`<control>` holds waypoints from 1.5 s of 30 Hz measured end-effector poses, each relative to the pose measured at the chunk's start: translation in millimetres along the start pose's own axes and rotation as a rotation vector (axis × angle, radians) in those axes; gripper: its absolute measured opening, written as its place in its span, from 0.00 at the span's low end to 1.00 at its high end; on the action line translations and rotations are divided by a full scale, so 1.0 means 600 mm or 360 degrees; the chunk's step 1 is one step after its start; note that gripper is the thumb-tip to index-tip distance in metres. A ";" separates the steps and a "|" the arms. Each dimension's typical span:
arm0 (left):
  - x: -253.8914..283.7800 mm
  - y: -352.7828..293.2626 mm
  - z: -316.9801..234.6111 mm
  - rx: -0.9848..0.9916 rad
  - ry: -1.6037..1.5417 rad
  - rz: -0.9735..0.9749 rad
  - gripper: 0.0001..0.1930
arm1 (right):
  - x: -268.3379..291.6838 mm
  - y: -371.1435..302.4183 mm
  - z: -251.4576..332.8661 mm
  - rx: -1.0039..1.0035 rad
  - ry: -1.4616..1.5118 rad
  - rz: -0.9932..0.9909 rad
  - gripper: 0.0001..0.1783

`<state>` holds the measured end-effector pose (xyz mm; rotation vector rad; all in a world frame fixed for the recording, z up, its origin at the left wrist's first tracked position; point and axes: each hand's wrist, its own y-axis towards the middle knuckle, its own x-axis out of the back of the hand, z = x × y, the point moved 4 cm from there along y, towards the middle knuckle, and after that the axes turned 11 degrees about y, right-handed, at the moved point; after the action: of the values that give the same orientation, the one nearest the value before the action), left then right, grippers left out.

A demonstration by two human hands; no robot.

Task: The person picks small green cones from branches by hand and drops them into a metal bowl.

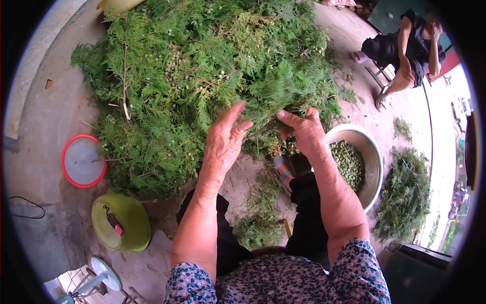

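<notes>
A feathery green conifer sprig (pixel 277 87), blurred by motion, stands up between my hands over a big heap of cut branches (pixel 167 101). My right hand (pixel 305 133) pinches the sprig's stem near its lower end. My left hand (pixel 224 139) is just beside it, thumb and forefinger apart; whether it touches the foliage I cannot tell. By my right forearm stands a round metal basin (pixel 375 164) holding many small green seed cones (pixel 347 161). My right forearm hides part of its near side.
A red-rimmed sieve (pixel 83 161) and an upturned green tub (pixel 116 223) with a red phone (pixel 115 225) are at the left. Stripped branches (pixel 404 195) lie right of the basin; more sprigs (pixel 260 213) between my legs. Another person (pixel 405 55) sits at far right.
</notes>
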<state>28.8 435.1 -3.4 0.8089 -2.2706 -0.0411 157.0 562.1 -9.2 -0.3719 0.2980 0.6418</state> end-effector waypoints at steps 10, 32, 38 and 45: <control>0.043 -0.001 0.071 0.0412 -0.0600 -0.0368 0.15 | 0.280 -0.029 0.033 -0.0127 0.0330 -0.0454 0.10; 0.034 0.003 0.091 0.0947 -0.1403 -0.0470 0.13 | 0.367 0.056 -0.215 -0.0401 -0.0243 -0.0475 0.14; 0.024 0.007 0.092 0.1162 -0.1576 -0.0430 0.12 | 0.296 0.185 -0.218 -0.0233 -0.0128 -0.0403 0.12; 0.015 0.015 0.089 0.1242 -0.1646 -0.0407 0.11 | 0.264 0.303 -0.210 -0.0050 -0.0285 -0.0573 0.21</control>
<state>-14.8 426.9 -35.4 1.7930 -3.1604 0.4288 144.5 725.8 -226.3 -0.3836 0.0465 0.3228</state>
